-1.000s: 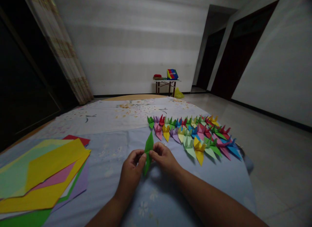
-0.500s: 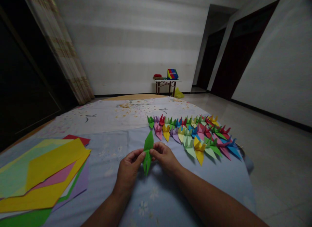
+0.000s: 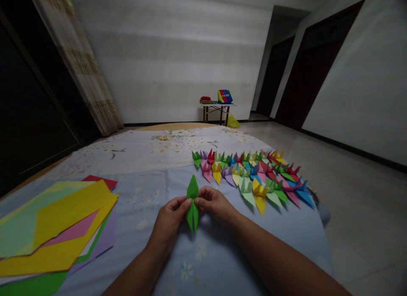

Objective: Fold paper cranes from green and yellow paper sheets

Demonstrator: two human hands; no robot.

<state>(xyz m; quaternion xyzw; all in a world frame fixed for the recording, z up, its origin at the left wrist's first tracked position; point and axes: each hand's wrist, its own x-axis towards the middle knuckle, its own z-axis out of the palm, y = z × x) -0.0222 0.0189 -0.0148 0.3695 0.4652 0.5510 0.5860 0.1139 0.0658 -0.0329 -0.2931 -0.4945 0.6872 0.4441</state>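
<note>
A folded piece of green paper, long and pointed at top and bottom, is held upright over the blue cloth. Its lower half is split down the middle into two narrow points. My left hand pinches its left edge at mid-height between thumb and fingers. On the opposite edge, my right hand grips it with the thumb in front and the fingers curled behind. Beyond my right hand stand rows of folded paper cranes in many colours.
Loose coloured paper sheets lie overlapping at the left. A flowered tablecloth covers the round table. Across the room, a small table by the wall carries a colourful box. A yellow bag sits on the floor beside it.
The green folded paper has tilted from leaning right to nearly upright, its lower end swinging slightly right and its top dropping a little. Both hands keep their pinch.
</note>
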